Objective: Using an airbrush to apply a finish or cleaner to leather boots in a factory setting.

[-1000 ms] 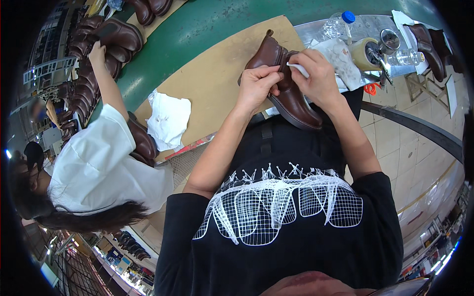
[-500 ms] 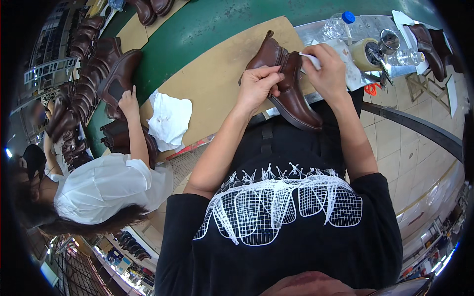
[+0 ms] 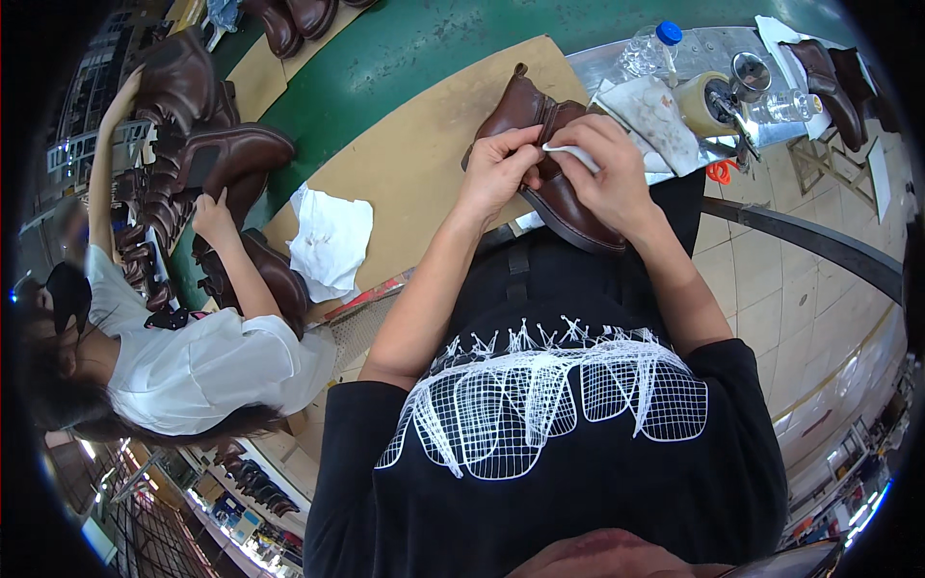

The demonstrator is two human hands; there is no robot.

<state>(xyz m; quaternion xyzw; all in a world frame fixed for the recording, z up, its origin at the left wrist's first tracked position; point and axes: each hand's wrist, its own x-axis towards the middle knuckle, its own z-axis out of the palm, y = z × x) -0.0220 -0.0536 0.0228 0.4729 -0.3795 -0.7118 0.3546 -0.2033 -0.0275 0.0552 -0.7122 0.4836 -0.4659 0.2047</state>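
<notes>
A dark brown leather ankle boot [image 3: 564, 207] lies tilted at the near edge of the brown board, its toe toward me and its pull loop at the far end. My left hand [image 3: 500, 175] rests against the boot's middle with thumb and fingers pinched together. What sits between those fingertips is too small to make out. My right hand [image 3: 607, 173] pinches a small folded white cloth [image 3: 575, 155] over the boot's upper. Its tip comes close to my left fingertips. Both hands hide part of the shaft and ankle.
A crumpled white cloth [image 3: 330, 239] lies left on the board [image 3: 424, 144]. To the right are a stained rag [image 3: 650, 116], a blue-capped bottle [image 3: 655, 53], a yellowish container [image 3: 703, 101] and a metal cup [image 3: 752, 72]. A co-worker in white [image 3: 207, 371] handles boots at left.
My right hand has moved left with the white cloth, from the boot's top opening to beside my left hand. The co-worker's far arm has reached up to another boot.
</notes>
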